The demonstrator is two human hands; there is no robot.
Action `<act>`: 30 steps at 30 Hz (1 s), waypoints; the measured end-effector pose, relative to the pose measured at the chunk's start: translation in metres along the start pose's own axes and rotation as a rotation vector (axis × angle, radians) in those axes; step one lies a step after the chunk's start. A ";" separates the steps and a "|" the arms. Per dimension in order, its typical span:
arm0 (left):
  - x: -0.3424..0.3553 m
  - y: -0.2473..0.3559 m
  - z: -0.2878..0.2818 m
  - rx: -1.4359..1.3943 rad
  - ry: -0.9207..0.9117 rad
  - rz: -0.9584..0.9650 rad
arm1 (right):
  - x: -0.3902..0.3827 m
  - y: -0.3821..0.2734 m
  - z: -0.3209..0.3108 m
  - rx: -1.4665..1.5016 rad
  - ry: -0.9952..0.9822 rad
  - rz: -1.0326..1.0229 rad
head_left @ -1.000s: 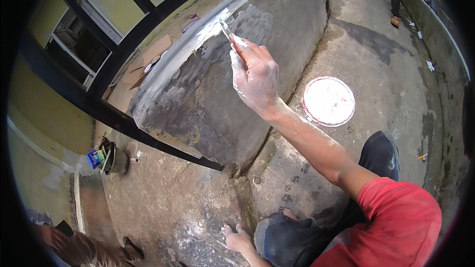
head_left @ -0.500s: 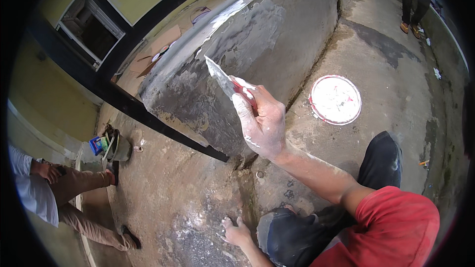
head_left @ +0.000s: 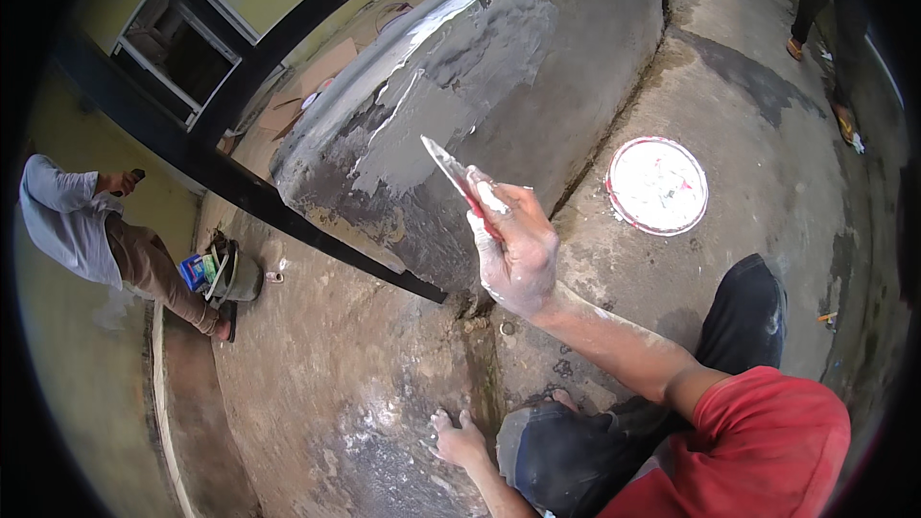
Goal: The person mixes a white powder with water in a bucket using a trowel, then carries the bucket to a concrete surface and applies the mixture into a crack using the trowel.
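My right hand [head_left: 519, 254] is closed round the red handle of a putty knife [head_left: 447, 169]. Its blade, smeared with white paste, points up and left in front of a low concrete wall [head_left: 614, 34]. A wet grey smear of filler [head_left: 413, 139] with a raised white ridge covers the wall behind the blade; I cannot tell whether the blade touches it. White paste coats my right thumb and fingers. Lower down, my left hand [head_left: 459, 439] is over the stained floor with its fingers apart, holding nothing. A round, red-rimmed container or lid [head_left: 657, 185] full of white paste is right of the wall.
A dark slanting post [head_left: 317, 238] crosses in front of the wall's near end. At left, a person [head_left: 77, 221] holds a dark object beside a bucket [head_left: 240, 278] with things in it. Another person's legs [head_left: 815, 0] are at the far right. Cardboard [head_left: 321, 67] lies behind the wall.
My right hand and the putty knife have shifted slightly down and right. Grey filler now covers more of the wall's near part. The left person has moved; the far person has stepped closer.
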State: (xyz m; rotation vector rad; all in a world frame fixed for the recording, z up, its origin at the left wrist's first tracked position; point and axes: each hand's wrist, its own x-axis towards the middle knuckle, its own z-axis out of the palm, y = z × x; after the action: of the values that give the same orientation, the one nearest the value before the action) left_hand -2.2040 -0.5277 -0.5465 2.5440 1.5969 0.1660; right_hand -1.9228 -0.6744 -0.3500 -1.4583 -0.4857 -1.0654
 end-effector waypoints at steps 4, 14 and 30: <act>-0.001 0.015 0.014 -0.061 0.037 0.033 | 0.083 0.062 -0.012 -0.182 0.055 0.473; -0.001 0.002 0.008 -0.064 0.001 0.014 | -0.017 -0.036 0.021 0.031 -0.187 -0.141; -0.005 -0.010 0.007 -0.024 0.022 -0.005 | -0.035 -0.011 0.020 -0.077 -0.081 -0.075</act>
State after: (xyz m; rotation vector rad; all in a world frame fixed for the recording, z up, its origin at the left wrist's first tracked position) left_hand -2.2139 -0.5285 -0.5556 2.5287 1.5984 0.2120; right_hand -1.9422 -0.6437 -0.3709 -1.5661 -0.5663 -1.0972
